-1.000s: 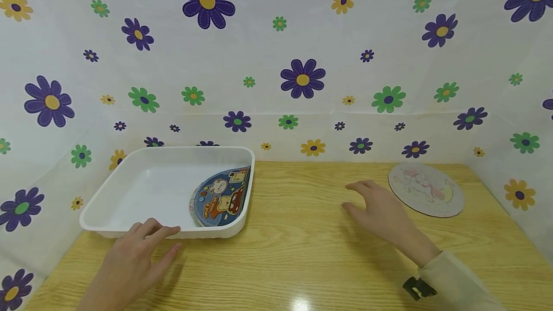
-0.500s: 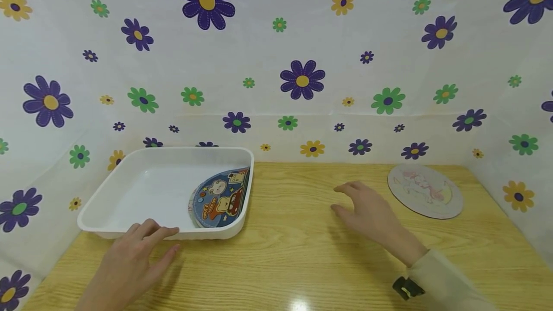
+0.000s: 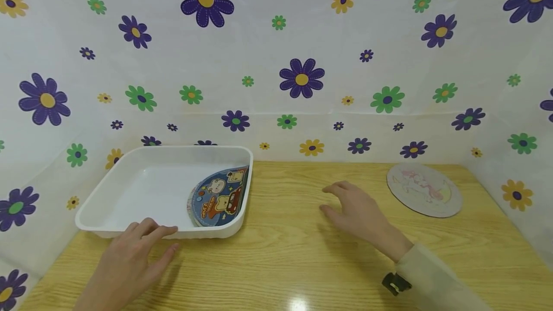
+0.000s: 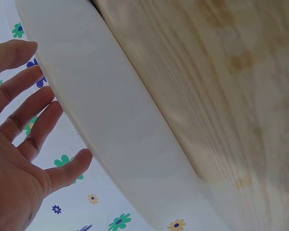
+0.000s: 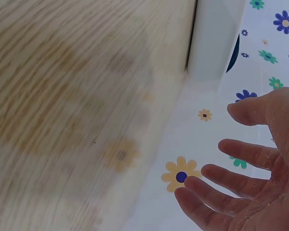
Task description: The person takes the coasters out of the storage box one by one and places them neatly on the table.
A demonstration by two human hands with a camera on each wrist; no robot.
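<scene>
A white plastic tray (image 3: pixel 157 229) stands on the left of the table. My left hand (image 3: pixel 131 258) rests its fingertips on the tray's near rim, fingers spread and relaxed; the left wrist view shows those fingertips (image 4: pixel 84 156) along the rim. Inside the tray, against its right wall, lies a dark blue round mat (image 3: pixel 218 198) with cartoon bread figures, with a paler edge showing beneath it. My right hand (image 3: pixel 356 215) hovers over the middle of the table, fingers loosely extended and holding nothing, as the right wrist view also shows.
A pale oval-looking mat (image 3: pixel 424 190) with a pink unicorn picture lies at the back right of the wooden table (image 3: pixel 285 263). A white flower-print sheet (image 3: pixel 259 47) rises behind and at both sides. A dark device (image 3: pixel 396 283) is at the right sleeve.
My right hand has moved left, away from the unicorn mat and toward the tray. My left hand has stayed at the tray's rim.
</scene>
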